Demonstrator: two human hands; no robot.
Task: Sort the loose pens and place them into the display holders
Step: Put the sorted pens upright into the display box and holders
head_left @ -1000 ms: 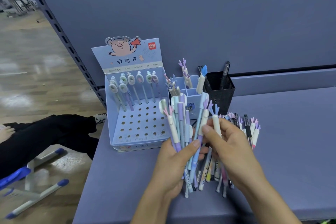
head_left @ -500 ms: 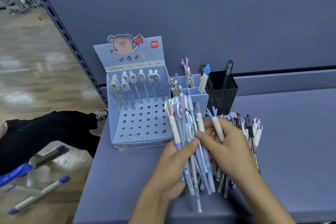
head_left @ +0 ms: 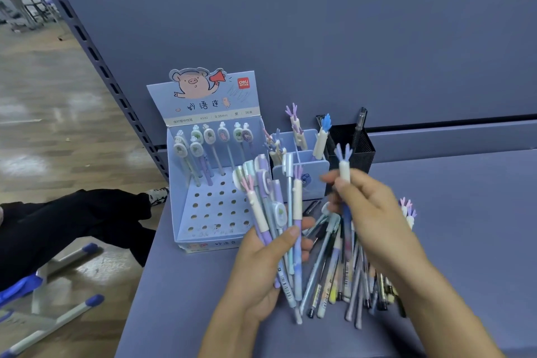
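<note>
**Pen sort, both hands busy**

Far left: wood floor, somebody's black trouser leg and some blue-tipped metal legs lower down. Next over, a slotted upright at the edge of the grey back panel.

Then the pig box, sat on the shelf against that panel. Only a handful of box pens stood in the back rows of holes.

Right in front of the box's right corner, the left hand, curled tight round a fanned bundle, caps up. Pretty much blocking that corner, plus part of the blue holder behind. Antler-topped pens standing in the holder's compartments. Just beside it on the right, a black mesh cup with a black pen poking out.

In front of the cup, the right hand, a bit blurry, pinching one antler pen upright, blue antlers on top. Lower part of the cup hidden behind it.

Under and between both hands, the loose pile, flat on the shelf, tips mostly toward the camera. A few more antler caps peeking out past the right hand.
</note>
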